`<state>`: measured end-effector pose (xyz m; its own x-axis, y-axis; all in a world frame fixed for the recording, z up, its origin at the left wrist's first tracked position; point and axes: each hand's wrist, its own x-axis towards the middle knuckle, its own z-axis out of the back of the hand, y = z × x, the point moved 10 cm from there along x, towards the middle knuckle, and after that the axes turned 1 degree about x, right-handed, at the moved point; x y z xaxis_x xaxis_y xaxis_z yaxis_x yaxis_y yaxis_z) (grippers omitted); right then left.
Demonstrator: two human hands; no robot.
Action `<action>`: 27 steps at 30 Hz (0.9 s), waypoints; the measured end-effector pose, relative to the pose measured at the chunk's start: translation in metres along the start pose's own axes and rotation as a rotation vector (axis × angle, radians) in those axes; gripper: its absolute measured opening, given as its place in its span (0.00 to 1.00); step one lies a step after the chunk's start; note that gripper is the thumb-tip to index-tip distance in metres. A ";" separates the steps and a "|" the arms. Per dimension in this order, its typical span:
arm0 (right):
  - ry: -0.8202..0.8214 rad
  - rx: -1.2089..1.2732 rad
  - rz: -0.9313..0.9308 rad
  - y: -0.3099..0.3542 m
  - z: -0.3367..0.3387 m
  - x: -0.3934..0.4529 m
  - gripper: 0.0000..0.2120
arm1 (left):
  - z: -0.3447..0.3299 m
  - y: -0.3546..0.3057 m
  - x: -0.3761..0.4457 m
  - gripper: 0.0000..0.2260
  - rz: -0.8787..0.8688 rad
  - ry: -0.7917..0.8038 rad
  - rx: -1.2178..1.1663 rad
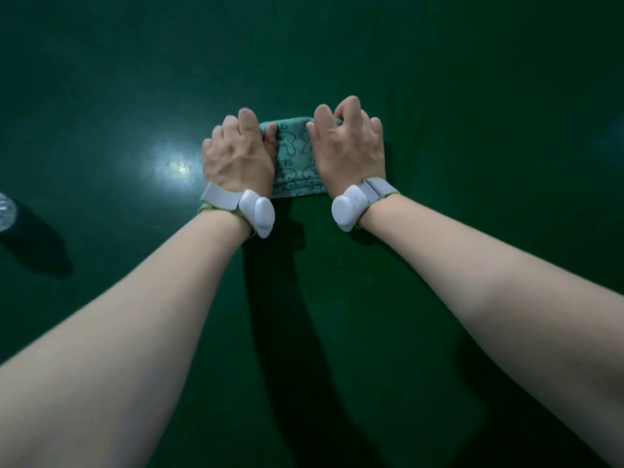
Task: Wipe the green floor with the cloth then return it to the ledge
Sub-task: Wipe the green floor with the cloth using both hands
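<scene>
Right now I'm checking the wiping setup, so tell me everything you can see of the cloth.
The cloth is a teal-green towel that looks like soft terry, printed with darker outlined rounded shapes and some lettering too small to read. It lies flat, apparently folded, on the green floor. The left hand presses on its left part and the right hand on its right, fingers curled at the far edge. Only the middle strip and near edge show between the wrists.

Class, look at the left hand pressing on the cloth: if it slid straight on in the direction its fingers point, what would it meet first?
Nothing, as far as the picture shows. The left hand points away from the person, and beyond the cloth lies only bare green floor. The dim far edge leaves this uncertain.
</scene>
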<state>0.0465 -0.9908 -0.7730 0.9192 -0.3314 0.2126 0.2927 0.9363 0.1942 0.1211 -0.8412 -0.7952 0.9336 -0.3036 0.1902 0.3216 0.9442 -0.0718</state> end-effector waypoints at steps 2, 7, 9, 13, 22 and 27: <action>-0.037 0.013 -0.039 -0.004 0.008 -0.024 0.10 | 0.008 -0.005 -0.025 0.22 0.003 0.024 -0.054; -0.049 0.082 -0.116 -0.021 0.028 -0.111 0.10 | 0.023 -0.020 -0.110 0.18 -0.032 0.054 -0.058; -0.044 0.087 -0.129 -0.029 0.034 -0.137 0.10 | 0.025 -0.029 -0.133 0.16 -0.039 0.051 -0.040; -0.064 0.060 -0.112 -0.035 0.034 -0.141 0.09 | 0.022 -0.040 -0.132 0.16 -0.071 -0.008 -0.007; -0.071 -0.042 -0.067 -0.063 0.021 -0.031 0.11 | 0.007 -0.081 -0.026 0.18 -0.124 -0.112 -0.022; 0.030 -0.116 -0.020 -0.074 -0.001 0.035 0.13 | -0.008 -0.093 0.037 0.13 -0.147 -0.286 0.036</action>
<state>0.0572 -1.0713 -0.7809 0.9198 -0.3484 0.1807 0.3382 0.9372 0.0859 0.1272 -0.9410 -0.7888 0.7936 -0.3938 0.4638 0.4393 0.8983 0.0111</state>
